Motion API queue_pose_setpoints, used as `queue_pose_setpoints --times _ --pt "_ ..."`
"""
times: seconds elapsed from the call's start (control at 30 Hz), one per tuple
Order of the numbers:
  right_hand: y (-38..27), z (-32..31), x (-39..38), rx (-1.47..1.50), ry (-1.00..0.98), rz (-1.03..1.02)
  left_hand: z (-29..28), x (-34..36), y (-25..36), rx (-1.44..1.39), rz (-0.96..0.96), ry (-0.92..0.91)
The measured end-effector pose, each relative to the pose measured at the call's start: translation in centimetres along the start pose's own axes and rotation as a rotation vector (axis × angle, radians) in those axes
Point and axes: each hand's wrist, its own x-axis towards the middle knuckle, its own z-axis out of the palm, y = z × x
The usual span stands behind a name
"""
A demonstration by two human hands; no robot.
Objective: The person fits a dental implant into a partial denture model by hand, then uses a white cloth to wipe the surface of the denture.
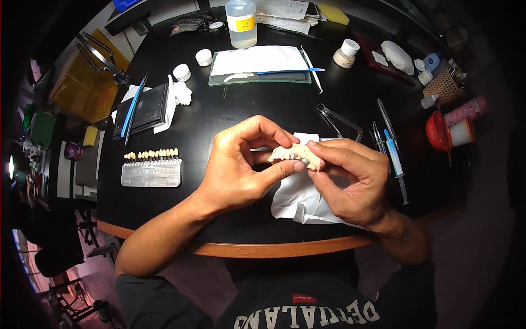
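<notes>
Both hands hold one dental model (pixel 314 153), a pale peach cast with a row of teeth, some of them grey like metal. My left hand (pixel 241 159) grips its left side, the thumb pressed near the grey teeth and the fingers curled behind. At its right end, my right hand (pixel 353 175) pinches the cast between thumb and fingers. Parts of the model are hidden by the fingertips. Beneath the hands a crumpled white tissue (pixel 296 203) lies on the black table.
Left stands a tooth shade guide (pixel 150 172). Farther back are a glass slab (pixel 263 81) with paper, small white jars (pixel 182 72) and a clear bottle (pixel 241 24). To the right lie a caliper (pixel 339 120), a syringe (pixel 395 156) and a red bowl (pixel 437 131).
</notes>
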Motion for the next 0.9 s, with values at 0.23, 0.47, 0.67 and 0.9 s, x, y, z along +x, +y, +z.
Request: queue_pose_setpoints --times 0.23,0.47,0.67,0.9 --pt "0.0 0.0 0.3 -0.047 0.000 -0.073 -0.1 -0.1 0.2 -0.022 0.021 -0.004" --pt "-0.1 -0.4 0.3 -0.043 -0.040 -0.068 -0.2 0.1 0.4 -0.019 0.045 -0.021" --pt "0.2 -0.7 -0.2 0.417 -0.112 0.198 -1.2 0.4 0.3 -0.056 0.082 -0.096" --pt "-1.0 -0.6 0.1 0.734 -0.157 0.500 -1.6 0.6 0.3 0.034 0.127 -0.116"
